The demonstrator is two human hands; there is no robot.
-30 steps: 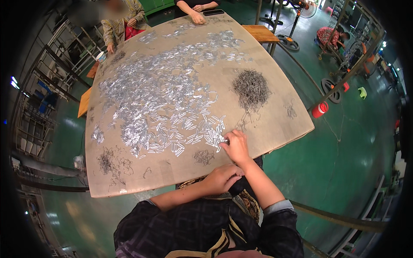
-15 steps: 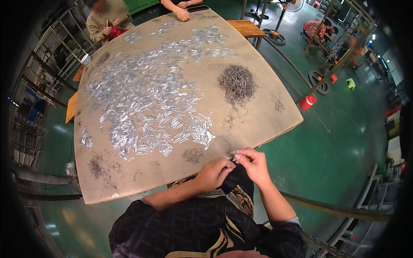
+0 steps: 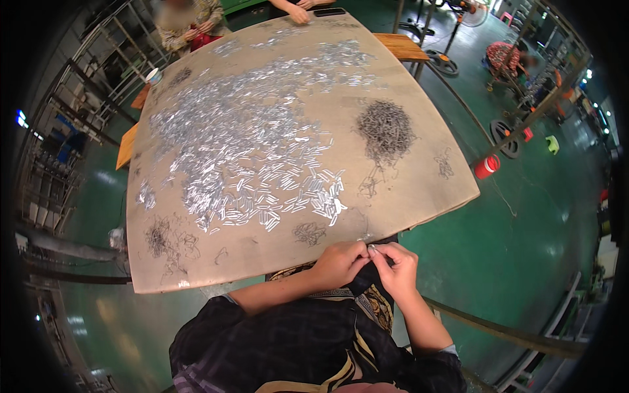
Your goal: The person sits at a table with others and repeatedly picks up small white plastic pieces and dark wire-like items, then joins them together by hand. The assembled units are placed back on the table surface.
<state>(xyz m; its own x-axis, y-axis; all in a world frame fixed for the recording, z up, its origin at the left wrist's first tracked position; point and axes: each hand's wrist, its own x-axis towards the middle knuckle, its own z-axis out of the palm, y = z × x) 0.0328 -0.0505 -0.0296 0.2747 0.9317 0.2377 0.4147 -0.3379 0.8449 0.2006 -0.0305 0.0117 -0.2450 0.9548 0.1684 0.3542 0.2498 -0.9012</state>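
Just past the table's near edge, my left hand (image 3: 342, 263) and my right hand (image 3: 397, 267) meet with their fingertips pinched together. Whatever they hold is tiny and mostly covered by the fingers; a small pale glint shows at the right fingertips. Many short, narrow silvery metal pieces (image 3: 262, 173) lie spread over the brown tabletop (image 3: 426, 196) beyond my hands. To their right is a heap of dark, thin bent wire pieces (image 3: 385, 131). A small tangle of dark wire bits (image 3: 308, 234) lies on the table closest to my left hand.
More wire bits (image 3: 157, 239) lie at the near left corner. Across the table, one person's hands (image 3: 196, 31) hold something red; another person's hand (image 3: 300, 14) rests near a dark flat object (image 3: 329, 12). A red container (image 3: 487, 167) stands beyond the right edge, near a metal post.
The view has shifted, so the table appears a little to the right. My fingertips have drawn closer together, and the silvery bit seen at my right fingers is now mostly covered.
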